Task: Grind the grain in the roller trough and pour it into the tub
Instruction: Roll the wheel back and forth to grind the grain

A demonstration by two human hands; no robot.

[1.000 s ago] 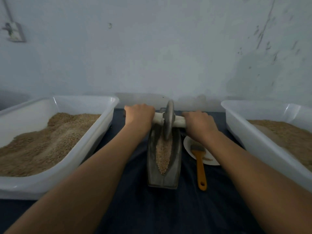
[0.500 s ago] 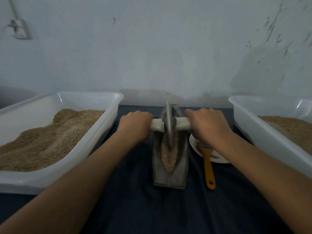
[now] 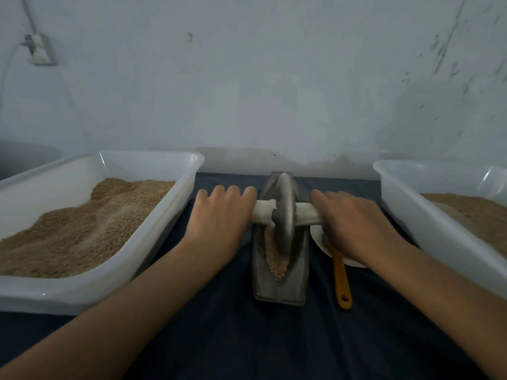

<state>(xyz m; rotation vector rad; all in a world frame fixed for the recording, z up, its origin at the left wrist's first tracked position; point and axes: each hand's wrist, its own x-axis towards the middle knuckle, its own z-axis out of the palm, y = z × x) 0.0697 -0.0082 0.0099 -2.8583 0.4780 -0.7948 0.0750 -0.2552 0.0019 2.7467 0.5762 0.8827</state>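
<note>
The roller trough (image 3: 279, 272) is a narrow grey metal boat lying on the dark cloth (image 3: 247, 338) in the middle, its long axis running away from the person; a line of grain (image 3: 275, 259) lies in its groove, mostly toward the near end; the grinding wheel (image 3: 284, 215) stands upright in the groove about halfway along, with a pale axle handle (image 3: 304, 213) passing through it to both sides; the left hand (image 3: 219, 223) rests on the left end of the handle, its fingers laid forward over it, rather straight and close together; the right hand (image 3: 354, 226) covers the right end in the same way, fingers extended and slightly apart; whether the thumbs go under the handle I cannot tell; the left tub (image 3: 153, 237) is white plastic and holds a big heap of grain; the right tub (image 3: 428, 223) also holds grain; just beside the trough, a brush with an orange handle (image 3: 341, 281) lies partly on a small white plate (image 3: 319, 242), under the right hand.
</note>
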